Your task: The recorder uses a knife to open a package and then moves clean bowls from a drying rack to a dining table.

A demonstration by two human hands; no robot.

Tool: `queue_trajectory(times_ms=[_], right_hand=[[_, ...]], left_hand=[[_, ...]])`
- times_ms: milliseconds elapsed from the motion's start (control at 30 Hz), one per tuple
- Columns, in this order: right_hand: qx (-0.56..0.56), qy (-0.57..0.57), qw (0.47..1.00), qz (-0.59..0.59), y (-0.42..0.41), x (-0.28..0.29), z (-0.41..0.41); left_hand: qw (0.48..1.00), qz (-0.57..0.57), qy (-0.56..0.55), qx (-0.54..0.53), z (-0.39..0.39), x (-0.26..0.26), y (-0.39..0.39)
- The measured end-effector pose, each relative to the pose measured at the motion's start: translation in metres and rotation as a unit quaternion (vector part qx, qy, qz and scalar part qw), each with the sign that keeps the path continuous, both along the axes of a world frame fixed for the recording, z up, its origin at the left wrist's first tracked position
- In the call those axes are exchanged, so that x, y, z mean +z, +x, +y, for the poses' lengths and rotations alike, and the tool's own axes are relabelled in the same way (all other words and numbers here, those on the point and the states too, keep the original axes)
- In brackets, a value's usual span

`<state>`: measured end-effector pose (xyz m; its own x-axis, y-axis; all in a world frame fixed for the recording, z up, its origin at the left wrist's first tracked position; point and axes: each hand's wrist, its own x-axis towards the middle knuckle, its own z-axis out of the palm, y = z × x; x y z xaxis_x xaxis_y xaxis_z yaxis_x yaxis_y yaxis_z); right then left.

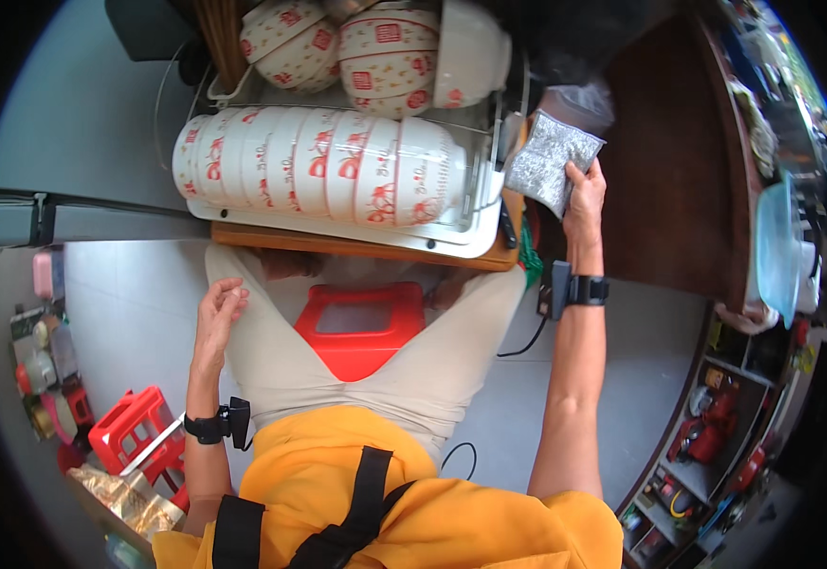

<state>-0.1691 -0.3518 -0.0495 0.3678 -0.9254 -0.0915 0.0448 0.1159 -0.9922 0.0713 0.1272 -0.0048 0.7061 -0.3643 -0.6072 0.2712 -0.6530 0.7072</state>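
Observation:
My right hand [585, 192] grips the edge of a silvery foil pouch [552, 162], thumb on top, to the right of a dish rack. A clear plastic bag [580, 107] lies just beyond the pouch. My left hand [223, 309] is raised over my left thigh with its fingers loosely curled, and nothing shows in it. In front of me a row of nested white bowls with red patterns [314, 167] lies on its side in the white dish rack tray [449, 245]. More patterned bowls [388, 60] stand behind them, beside several wooden chopsticks [221, 43].
The tray rests on a wooden board [356, 249], with a black-handled utensil [508, 226] at its right corner. A red plastic stool [360, 331] is between my legs. A dark wooden table [669, 156] stands right; a red plastic frame [132, 430] and gold wrapping [125, 498] lie lower left.

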Motion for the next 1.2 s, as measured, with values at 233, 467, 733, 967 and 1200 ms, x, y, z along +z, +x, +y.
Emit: queue_trajectory(times_ms=[233, 467, 733, 967, 1200], right_hand=[[0.098, -0.120, 0.904, 0.399, 0.039, -0.086, -0.019], [0.093, -0.152, 0.927, 0.329, 0.057, -0.081, -0.035], [-0.063, -0.276, 0.891, 0.355, 0.018, -0.053, 0.001], [-0.009, -0.241, 0.874, 0.421, -0.060, -0.034, 0.173], [0.134, -0.196, 0.736, 0.634, -0.062, -0.055, 0.255]], left_hand=[[0.954, -0.239, 0.181, 0.010, 0.057, -0.077, 0.031], [0.944, -0.228, 0.228, -0.061, 0.061, -0.114, 0.023], [0.927, -0.306, 0.204, -0.074, 0.068, -0.129, 0.018], [0.915, -0.318, 0.243, -0.048, 0.051, -0.119, 0.016], [0.925, -0.247, 0.288, -0.020, 0.043, -0.118, 0.030]])
